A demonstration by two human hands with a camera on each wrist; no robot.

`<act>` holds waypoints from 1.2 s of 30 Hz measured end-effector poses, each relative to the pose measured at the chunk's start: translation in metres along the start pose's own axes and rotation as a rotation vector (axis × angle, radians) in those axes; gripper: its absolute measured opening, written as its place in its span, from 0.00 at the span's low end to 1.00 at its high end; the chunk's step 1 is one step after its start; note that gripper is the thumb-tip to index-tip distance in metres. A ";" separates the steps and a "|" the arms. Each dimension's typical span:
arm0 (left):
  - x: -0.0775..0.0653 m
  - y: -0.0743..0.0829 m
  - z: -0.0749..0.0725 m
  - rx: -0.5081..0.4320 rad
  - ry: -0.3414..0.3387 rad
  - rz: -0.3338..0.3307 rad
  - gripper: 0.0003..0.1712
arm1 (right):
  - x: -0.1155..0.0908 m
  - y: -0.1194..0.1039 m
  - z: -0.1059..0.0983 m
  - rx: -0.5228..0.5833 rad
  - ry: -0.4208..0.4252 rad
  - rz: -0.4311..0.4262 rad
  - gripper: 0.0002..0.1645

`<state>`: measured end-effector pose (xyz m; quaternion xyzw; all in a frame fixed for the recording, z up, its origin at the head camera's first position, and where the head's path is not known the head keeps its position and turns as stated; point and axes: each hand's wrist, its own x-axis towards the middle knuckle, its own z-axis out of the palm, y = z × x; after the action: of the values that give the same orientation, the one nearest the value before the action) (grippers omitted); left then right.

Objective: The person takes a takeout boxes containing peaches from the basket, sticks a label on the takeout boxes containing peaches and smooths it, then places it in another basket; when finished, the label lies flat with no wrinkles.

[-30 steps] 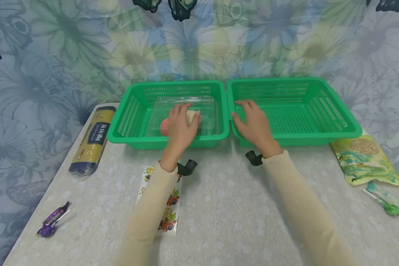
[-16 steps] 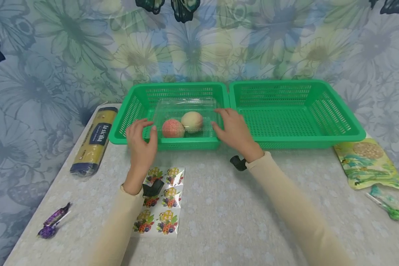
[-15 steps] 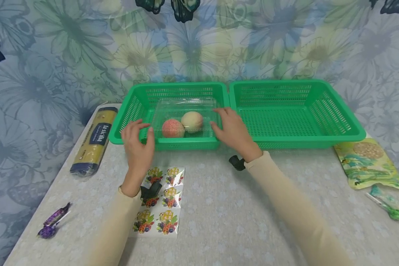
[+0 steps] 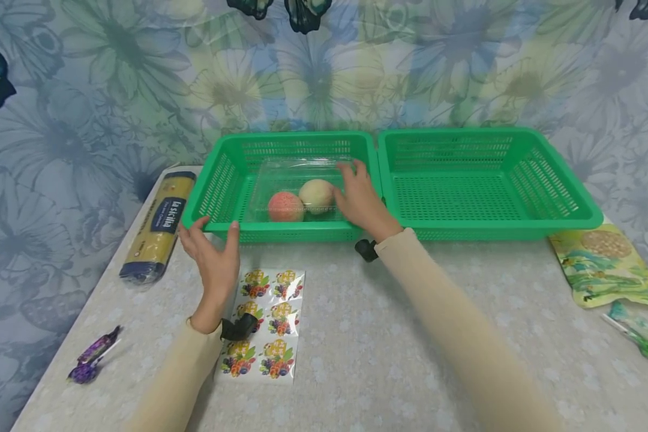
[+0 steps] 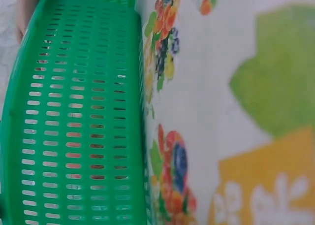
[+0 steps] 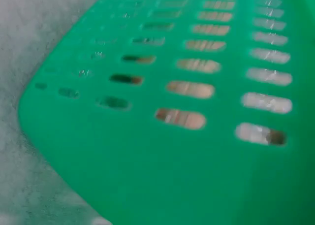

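Observation:
In the head view, a clear plastic box (image 4: pixel 270 186) lies inside the left green basket (image 4: pixel 281 234). Two round, peach-like items show through it, one pink (image 4: pixel 286 207) and one cream (image 4: pixel 317 196). My right hand (image 4: pixel 364 204) is over the box's right side, fingers spread and slightly bent; contact with the box cannot be made out. At the basket's front left corner is my left hand (image 4: pixel 213 267), its fingers by the rim and thumb raised, holding nothing. Slotted basket wall (image 5: pixel 78 112) shows in the left wrist view, and green wall (image 6: pixel 162 171) fills most of the right wrist view.
A second green basket (image 4: pixel 491 231) stands to the right. A yellow pasta packet (image 4: pixel 159 225) and purple-wrapped candy (image 4: pixel 93 355) lie at left, with a fruit sticker sheet (image 4: pixel 272 327) in front. At right are a yellow-green bag (image 4: pixel 607 264) and a green lollipop (image 4: pixel 645 339).
My left hand has moved off the box, left and nearer, to the basket's front corner. My right hand has shifted left, from the right basket's rim to over the box's right side.

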<state>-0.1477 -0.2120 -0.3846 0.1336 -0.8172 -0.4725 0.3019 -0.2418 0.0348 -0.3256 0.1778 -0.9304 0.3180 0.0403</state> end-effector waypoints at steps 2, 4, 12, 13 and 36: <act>0.002 -0.001 0.002 -0.009 -0.012 -0.014 0.34 | 0.005 0.000 0.001 0.026 -0.021 0.056 0.33; 0.003 -0.002 0.004 -0.016 -0.017 -0.019 0.34 | 0.010 0.000 0.001 0.053 -0.045 0.116 0.35; 0.002 -0.003 0.004 -0.074 -0.066 -0.025 0.37 | 0.024 0.001 0.005 0.116 -0.112 0.261 0.36; 0.002 -0.004 0.004 -0.075 -0.070 -0.024 0.37 | 0.024 0.001 0.006 0.120 -0.106 0.264 0.37; 0.001 -0.009 0.005 -0.047 -0.080 0.012 0.37 | 0.026 0.003 0.008 0.242 0.020 0.260 0.47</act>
<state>-0.1524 -0.2140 -0.3937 0.1027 -0.8181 -0.4946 0.2747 -0.2663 0.0238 -0.3290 0.0561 -0.9000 0.4320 -0.0135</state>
